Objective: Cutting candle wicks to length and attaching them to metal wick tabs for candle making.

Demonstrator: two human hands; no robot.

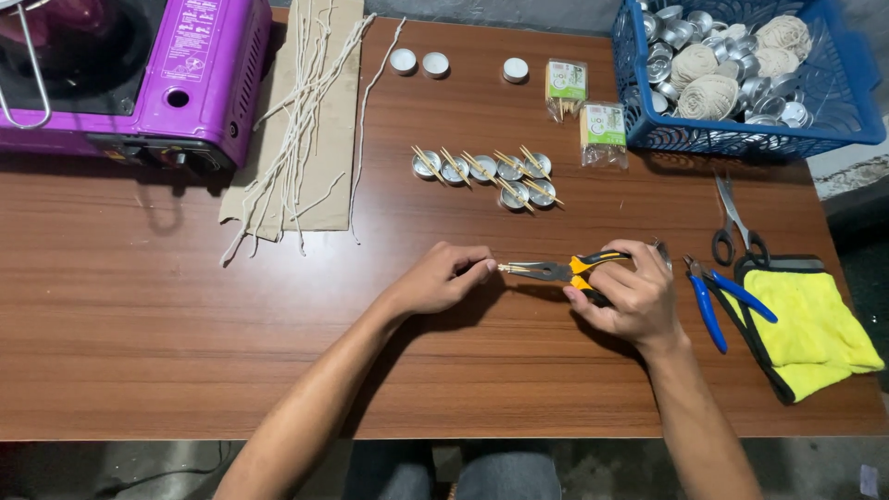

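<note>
Your right hand (pixel 632 298) grips one pair of yellow-and-black-handled pliers (pixel 556 270), whose tips clamp a thin wooden stick (pixel 507 268) that your left hand (pixel 443 276) pinches. Right of that hand lie blue-handled cutters (pixel 711 301). Beyond your hands, seven small metal cups (pixel 483 169) carry sticks; farther off, three white tealights (pixel 435 64).

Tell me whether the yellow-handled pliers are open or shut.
Shut: the pliers, held in the right hand, have jaws closed on a small stick by the left hand.
</note>
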